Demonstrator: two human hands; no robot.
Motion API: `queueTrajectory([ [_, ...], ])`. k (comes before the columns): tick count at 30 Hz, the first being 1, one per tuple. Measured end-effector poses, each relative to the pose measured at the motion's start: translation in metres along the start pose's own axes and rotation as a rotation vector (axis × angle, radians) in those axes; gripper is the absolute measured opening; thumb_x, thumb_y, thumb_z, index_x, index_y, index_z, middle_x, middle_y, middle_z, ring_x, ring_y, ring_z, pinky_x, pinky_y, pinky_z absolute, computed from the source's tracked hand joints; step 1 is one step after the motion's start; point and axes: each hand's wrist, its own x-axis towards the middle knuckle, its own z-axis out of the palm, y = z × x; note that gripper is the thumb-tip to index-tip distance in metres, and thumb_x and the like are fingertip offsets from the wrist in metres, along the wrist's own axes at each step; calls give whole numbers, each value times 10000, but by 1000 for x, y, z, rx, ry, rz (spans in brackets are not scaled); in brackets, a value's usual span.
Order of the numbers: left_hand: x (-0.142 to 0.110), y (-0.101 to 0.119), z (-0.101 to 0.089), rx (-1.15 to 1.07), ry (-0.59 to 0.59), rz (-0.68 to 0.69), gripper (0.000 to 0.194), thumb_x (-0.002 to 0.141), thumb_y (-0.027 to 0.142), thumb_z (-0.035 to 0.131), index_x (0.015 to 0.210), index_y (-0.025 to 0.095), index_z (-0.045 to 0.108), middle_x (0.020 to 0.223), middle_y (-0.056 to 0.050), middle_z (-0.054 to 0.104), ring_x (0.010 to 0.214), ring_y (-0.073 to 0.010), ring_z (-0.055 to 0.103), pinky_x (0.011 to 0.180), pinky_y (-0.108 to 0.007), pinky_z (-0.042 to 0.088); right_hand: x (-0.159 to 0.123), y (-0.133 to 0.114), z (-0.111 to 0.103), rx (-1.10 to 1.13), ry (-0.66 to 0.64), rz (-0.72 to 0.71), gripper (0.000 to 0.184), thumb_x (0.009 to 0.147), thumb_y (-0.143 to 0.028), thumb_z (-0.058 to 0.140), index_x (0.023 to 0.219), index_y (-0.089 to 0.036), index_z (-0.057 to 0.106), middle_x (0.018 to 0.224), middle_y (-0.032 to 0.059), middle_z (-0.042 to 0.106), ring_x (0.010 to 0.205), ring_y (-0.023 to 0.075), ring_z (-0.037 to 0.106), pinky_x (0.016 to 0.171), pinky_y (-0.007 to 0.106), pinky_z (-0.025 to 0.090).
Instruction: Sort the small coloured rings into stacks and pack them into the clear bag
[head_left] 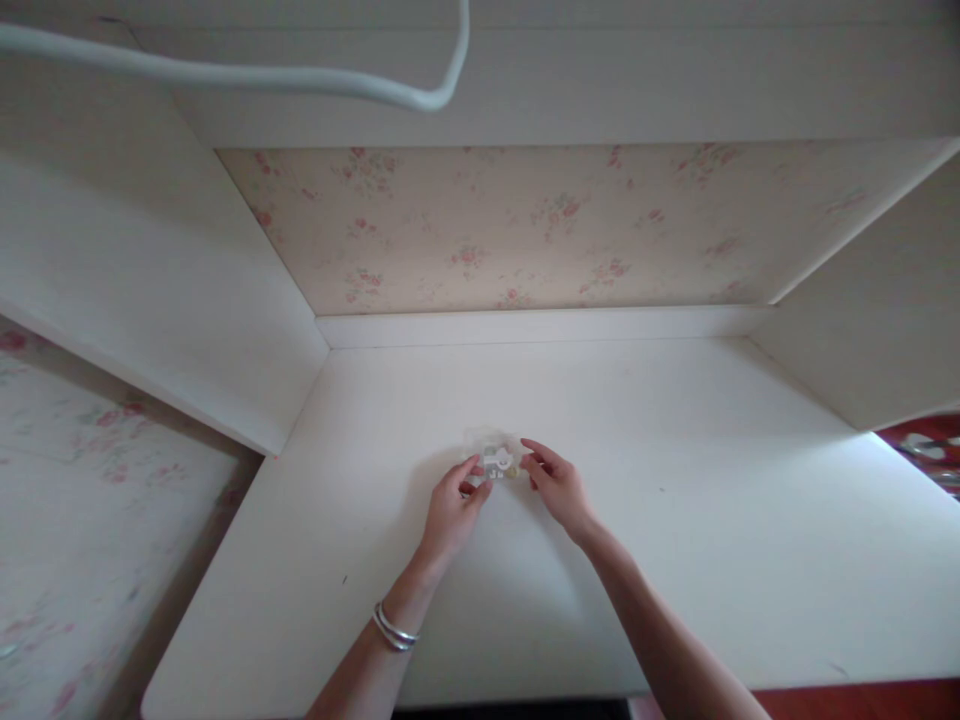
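A small clear plastic packet [496, 457] with tiny white and gold bits inside lies near the middle of a white desk [675, 520]. My left hand [454, 510] pinches the packet's left edge, fingers curled; a silver bangle sits on that wrist. My right hand [556, 485] grips the packet's right edge with thumb and fingertips. Both forearms reach in from the bottom of the view.
The desk sits in a white alcove with side panels [150, 300] left and right and floral wallpaper [510, 230] behind. A white cable [300, 78] hangs across the top. A floral bedspread [82, 520] lies to the left, below the desk edge.
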Motion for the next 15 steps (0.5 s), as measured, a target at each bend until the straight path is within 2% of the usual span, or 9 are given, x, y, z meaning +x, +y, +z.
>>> queueTrajectory([
  [4,4,1,-1,44,-20,9,506,763,375,611,1215,153,563,1037,-66,650,625,-99,552,597,-217,463,-1,-2,0,-185,58,-61,415,833,-411,478,1154,-196,630,819,35,680,645,141,585,600,259,455],
  [8,6,2,-1,70,-7,13,476,761,383,605,1181,159,589,1008,-60,664,600,-99,549,595,-225,461,-1,-10,0,-304,73,-142,409,862,-385,431,1155,-184,633,967,68,688,761,166,625,703,282,477],
  [12,8,0,-2,91,9,13,473,752,386,611,1171,165,598,1003,-63,665,597,-103,550,600,-230,460,2,-16,2,-372,65,-190,375,870,-335,420,1118,-177,654,977,67,689,842,172,627,773,281,462],
  [15,9,0,-3,107,3,10,475,743,369,621,1171,165,597,1008,-62,661,605,-104,551,619,-236,467,3,-17,3,-402,69,-222,347,870,-306,419,1075,-187,672,956,56,690,838,166,625,768,272,456],
])
